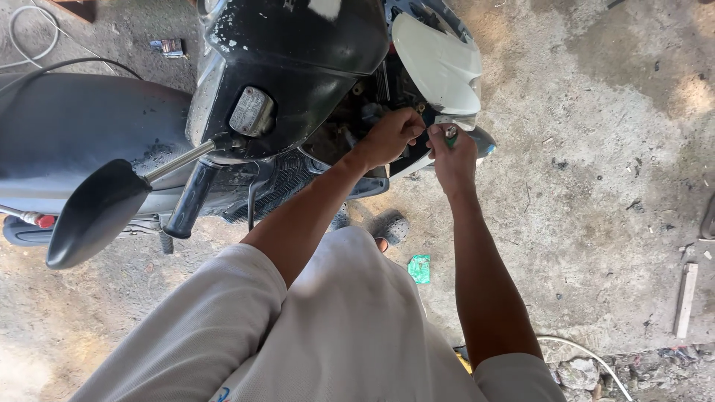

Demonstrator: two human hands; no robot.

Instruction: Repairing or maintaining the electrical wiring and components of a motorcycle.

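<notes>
I look down on a black scooter [298,45] whose front cover is off, with a white panel [439,63] beside the opening. My left hand [389,136] reaches into the exposed inner parts below that panel, its fingertips pinched on a small fitting that is too small to identify. Just to its right, my right hand [454,158] is closed around a small green-handled tool [450,137], whose tip points at the same spot. The two hands almost touch.
The handlebar grip [190,199] and a black mirror [93,212] stick out at the left, above the dark seat [82,134]. On the concrete floor lie a green scrap [419,268], a wooden strip [685,298] and a white cable [588,353]. My sandalled foot [395,229] stands by the scooter.
</notes>
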